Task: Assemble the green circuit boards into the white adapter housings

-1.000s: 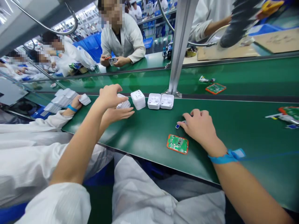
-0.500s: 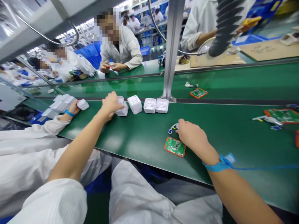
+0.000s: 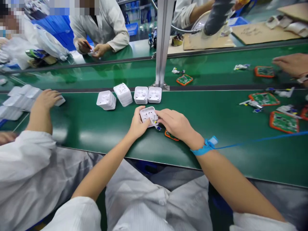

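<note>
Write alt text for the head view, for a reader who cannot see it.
A left hand holds a white housing on a green conveyor belt while the right hand holds a small wired part against it. A circuit board lies partly under the right hand; more housings stand behind.

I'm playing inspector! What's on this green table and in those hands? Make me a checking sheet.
Surface: green belt, smooth and shiny.
Job's things: white housing; small wired part at its edge; circuit board partly under the right hand.
Clutter: housing stacks farther back; more boards to the right.
Hands: left hand grips the white housing; right hand's fingers touch its right side, grip unclear.
Cables: blue wrist strap with its cord.
Surroundings: metal post; co-worker's hand on the left; people in white coats across.
</note>
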Demonstrator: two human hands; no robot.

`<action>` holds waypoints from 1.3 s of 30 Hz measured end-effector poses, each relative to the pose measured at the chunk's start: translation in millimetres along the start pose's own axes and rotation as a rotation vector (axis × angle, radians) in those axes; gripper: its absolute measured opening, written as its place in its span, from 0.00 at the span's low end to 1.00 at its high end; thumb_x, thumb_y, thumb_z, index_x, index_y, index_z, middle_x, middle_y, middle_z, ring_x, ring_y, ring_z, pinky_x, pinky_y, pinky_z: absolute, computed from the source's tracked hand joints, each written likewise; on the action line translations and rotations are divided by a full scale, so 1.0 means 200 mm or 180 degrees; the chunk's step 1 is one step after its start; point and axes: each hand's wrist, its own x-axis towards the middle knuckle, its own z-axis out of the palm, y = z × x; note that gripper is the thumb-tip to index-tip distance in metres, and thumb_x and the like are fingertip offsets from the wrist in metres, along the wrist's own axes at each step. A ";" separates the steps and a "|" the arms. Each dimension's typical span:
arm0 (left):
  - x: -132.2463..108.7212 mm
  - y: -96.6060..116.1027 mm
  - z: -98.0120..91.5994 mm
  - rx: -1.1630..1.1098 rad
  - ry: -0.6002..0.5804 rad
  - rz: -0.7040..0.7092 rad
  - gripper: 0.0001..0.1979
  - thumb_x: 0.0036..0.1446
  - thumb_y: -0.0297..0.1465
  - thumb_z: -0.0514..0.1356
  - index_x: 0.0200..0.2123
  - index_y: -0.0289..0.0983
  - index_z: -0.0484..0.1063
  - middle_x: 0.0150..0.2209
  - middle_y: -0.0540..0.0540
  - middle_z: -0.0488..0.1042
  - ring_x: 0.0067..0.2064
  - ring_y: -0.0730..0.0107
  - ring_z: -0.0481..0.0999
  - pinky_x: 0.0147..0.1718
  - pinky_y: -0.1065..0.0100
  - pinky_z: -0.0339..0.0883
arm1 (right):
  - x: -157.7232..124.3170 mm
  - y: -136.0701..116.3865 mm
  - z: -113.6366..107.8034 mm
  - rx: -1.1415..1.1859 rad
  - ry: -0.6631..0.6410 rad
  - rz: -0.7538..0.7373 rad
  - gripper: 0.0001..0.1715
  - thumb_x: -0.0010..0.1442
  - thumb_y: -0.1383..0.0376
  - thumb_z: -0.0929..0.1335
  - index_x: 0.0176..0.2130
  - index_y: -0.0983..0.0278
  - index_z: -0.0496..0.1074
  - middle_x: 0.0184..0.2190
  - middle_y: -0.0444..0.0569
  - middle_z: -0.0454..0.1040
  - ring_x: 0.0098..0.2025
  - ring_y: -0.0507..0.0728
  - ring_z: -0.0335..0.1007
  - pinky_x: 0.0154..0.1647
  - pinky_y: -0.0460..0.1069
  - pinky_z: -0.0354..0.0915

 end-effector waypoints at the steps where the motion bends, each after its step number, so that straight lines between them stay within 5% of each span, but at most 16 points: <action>1: 0.01 0.00 -0.01 -0.0392 -0.0236 -0.0061 0.26 0.55 0.32 0.62 0.56 0.42 0.59 0.50 0.42 0.71 0.48 0.62 0.78 0.44 0.61 0.74 | 0.00 0.00 0.00 -0.0014 -0.0018 0.0018 0.18 0.73 0.63 0.60 0.53 0.66 0.74 0.47 0.57 0.78 0.42 0.58 0.72 0.42 0.52 0.64; 4: 0.02 0.03 -0.07 -0.1079 -0.0879 -0.0198 0.27 0.50 0.34 0.65 0.53 0.42 0.63 0.50 0.41 0.74 0.45 0.62 0.79 0.39 0.64 0.74 | 0.01 0.01 0.01 -0.0071 -0.0047 0.0039 0.17 0.73 0.62 0.61 0.48 0.64 0.77 0.43 0.54 0.79 0.40 0.57 0.71 0.39 0.52 0.61; 7: 0.01 0.06 -0.10 -0.1137 -0.1124 -0.0182 0.23 0.50 0.39 0.67 0.49 0.41 0.66 0.46 0.42 0.75 0.42 0.63 0.78 0.38 0.65 0.74 | 0.00 0.02 0.02 -0.0161 -0.0084 -0.0020 0.17 0.72 0.65 0.61 0.43 0.62 0.78 0.42 0.52 0.79 0.37 0.56 0.69 0.37 0.52 0.57; 13: 0.00 0.06 -0.04 -0.1051 -0.0656 -0.0391 0.16 0.60 0.44 0.63 0.41 0.39 0.67 0.36 0.48 0.74 0.33 0.71 0.75 0.32 0.68 0.70 | 0.00 0.01 0.06 -0.0252 -0.0137 -0.0026 0.19 0.73 0.66 0.60 0.41 0.61 0.79 0.39 0.49 0.78 0.34 0.54 0.64 0.35 0.51 0.53; 20: 0.00 0.04 -0.02 -0.0816 -0.0578 -0.0369 0.16 0.58 0.44 0.65 0.38 0.39 0.68 0.32 0.49 0.74 0.31 0.70 0.74 0.31 0.68 0.68 | 0.05 -0.01 0.08 0.0016 -0.0189 0.0359 0.15 0.69 0.64 0.65 0.34 0.61 0.80 0.39 0.49 0.78 0.38 0.56 0.64 0.37 0.53 0.51; 25: -0.02 0.03 -0.02 -0.0579 -0.0552 -0.0374 0.17 0.63 0.47 0.59 0.42 0.40 0.68 0.34 0.48 0.75 0.33 0.69 0.76 0.32 0.68 0.69 | 0.05 -0.02 0.01 0.0195 -0.0580 0.0393 0.16 0.70 0.62 0.64 0.40 0.63 0.81 0.44 0.53 0.77 0.46 0.61 0.65 0.42 0.54 0.56; 27: -0.03 0.05 -0.03 -0.0549 -0.0751 -0.0240 0.26 0.58 0.51 0.64 0.50 0.40 0.66 0.44 0.44 0.76 0.41 0.64 0.79 0.38 0.64 0.73 | 0.03 -0.02 -0.02 0.0349 -0.0709 0.0459 0.16 0.69 0.59 0.66 0.47 0.64 0.79 0.48 0.55 0.76 0.50 0.63 0.65 0.46 0.55 0.58; 31: -0.05 0.08 -0.04 0.0124 -0.0957 0.0387 0.54 0.29 0.51 0.78 0.58 0.39 0.61 0.57 0.35 0.69 0.56 0.47 0.74 0.53 0.54 0.71 | -0.01 -0.03 -0.02 0.0657 -0.0563 0.0677 0.18 0.63 0.56 0.71 0.51 0.62 0.77 0.50 0.53 0.76 0.52 0.64 0.65 0.49 0.56 0.57; 34: -0.06 0.11 -0.03 0.0515 -0.0843 0.0436 0.51 0.30 0.48 0.79 0.55 0.38 0.61 0.53 0.37 0.71 0.53 0.49 0.76 0.51 0.54 0.71 | 0.00 -0.07 0.01 0.0402 -0.0296 0.0748 0.09 0.65 0.61 0.70 0.42 0.61 0.78 0.44 0.52 0.78 0.49 0.63 0.65 0.45 0.55 0.56; 39: -0.07 0.15 -0.01 0.0580 -0.0769 0.0054 0.43 0.36 0.40 0.77 0.52 0.39 0.58 0.47 0.42 0.74 0.44 0.58 0.78 0.41 0.61 0.72 | 0.02 -0.13 0.05 0.0053 -0.0531 0.0656 0.12 0.69 0.65 0.64 0.38 0.66 0.77 0.37 0.54 0.78 0.40 0.61 0.65 0.40 0.54 0.55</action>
